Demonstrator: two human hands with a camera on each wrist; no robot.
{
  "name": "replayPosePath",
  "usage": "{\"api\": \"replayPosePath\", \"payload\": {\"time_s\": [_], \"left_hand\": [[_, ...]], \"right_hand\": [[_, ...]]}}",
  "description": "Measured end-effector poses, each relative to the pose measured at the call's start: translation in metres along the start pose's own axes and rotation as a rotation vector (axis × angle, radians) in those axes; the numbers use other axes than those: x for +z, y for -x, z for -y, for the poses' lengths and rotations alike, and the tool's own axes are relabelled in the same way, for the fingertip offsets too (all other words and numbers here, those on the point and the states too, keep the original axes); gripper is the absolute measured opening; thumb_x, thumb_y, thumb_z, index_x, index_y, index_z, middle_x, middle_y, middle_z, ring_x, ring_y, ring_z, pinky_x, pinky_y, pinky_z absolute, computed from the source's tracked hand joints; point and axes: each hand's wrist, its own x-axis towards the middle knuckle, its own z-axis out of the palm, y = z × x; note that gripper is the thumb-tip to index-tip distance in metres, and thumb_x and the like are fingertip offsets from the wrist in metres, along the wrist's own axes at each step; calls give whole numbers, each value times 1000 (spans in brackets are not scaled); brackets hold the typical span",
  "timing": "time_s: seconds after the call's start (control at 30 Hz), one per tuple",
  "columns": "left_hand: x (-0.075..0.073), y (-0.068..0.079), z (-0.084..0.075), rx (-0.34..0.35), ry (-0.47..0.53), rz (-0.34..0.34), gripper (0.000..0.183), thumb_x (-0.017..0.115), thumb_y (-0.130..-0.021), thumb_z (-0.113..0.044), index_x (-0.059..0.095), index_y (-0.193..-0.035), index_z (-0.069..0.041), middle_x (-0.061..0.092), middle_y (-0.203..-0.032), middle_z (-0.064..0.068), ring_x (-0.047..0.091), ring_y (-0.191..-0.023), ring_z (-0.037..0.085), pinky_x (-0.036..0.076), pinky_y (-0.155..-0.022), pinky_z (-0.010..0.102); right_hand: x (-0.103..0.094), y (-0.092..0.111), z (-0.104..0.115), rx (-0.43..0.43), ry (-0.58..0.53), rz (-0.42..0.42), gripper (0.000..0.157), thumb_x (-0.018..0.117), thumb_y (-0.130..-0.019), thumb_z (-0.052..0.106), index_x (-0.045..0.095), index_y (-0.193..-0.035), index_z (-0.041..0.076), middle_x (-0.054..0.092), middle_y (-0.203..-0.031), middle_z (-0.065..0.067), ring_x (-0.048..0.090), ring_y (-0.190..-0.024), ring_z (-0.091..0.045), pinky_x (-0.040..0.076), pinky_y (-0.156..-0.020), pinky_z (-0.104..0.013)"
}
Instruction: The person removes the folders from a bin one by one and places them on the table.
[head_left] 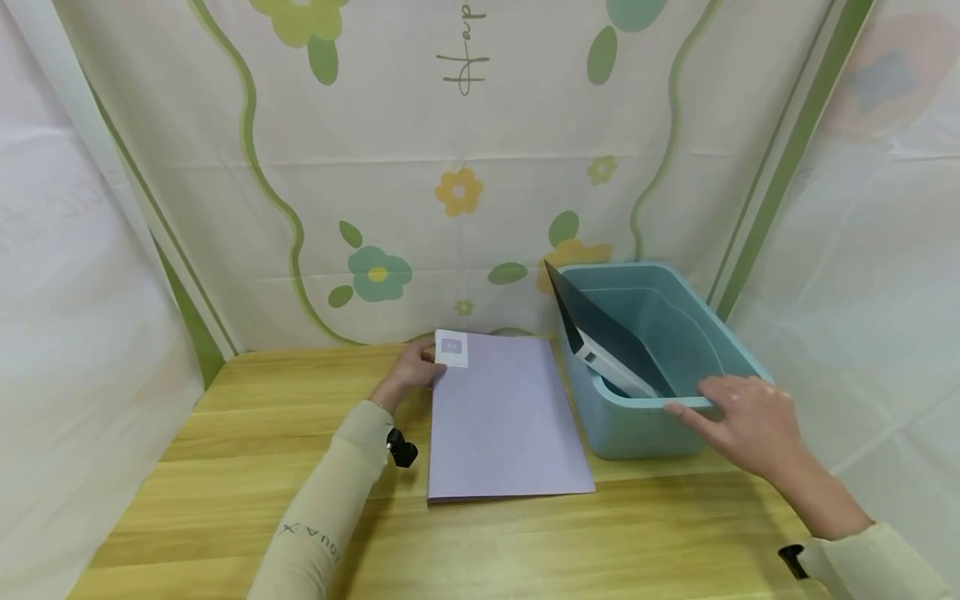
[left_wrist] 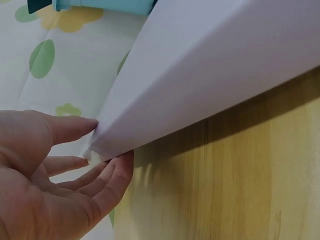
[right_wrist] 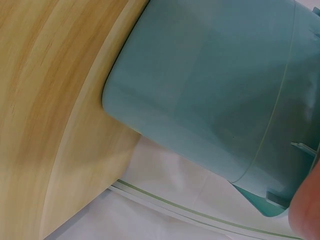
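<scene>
A flat lilac folder (head_left: 506,425) with a white label at its far left corner lies on the wooden table. My left hand (head_left: 417,367) pinches that corner; in the left wrist view the thumb is on the upper face and the fingers (left_wrist: 120,175) reach beneath the edge. To the right stands a blue plastic bin (head_left: 637,429). The right hand (head_left: 753,425) grips its near rim, fingers over the inside and thumb along the outside. Leaning out of the bin's left side is a dark folder (head_left: 600,312) with a white spine (head_left: 611,362).
The wooden table (head_left: 262,433) extends left and in front of the folder. A flower-printed cloth (head_left: 457,242) hangs behind it, with pale cloth at both sides. The bin stands close by the folder's right edge.
</scene>
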Motion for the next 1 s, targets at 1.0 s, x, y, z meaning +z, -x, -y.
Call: {"api": "replayPosePath", "payload": {"time_s": [1.0], "left_hand": [[-6,11,0,-24,-205,-31,58,63,-98,-11,42,-149,5,54,-138,29,61,-116,41,57,-89,46]], "right_hand": [[2,2,-1,3,5,-9,55,65,-85,71,39,-66,27,30,-60,12,29,-50,-9,16,-42,-27]]}}
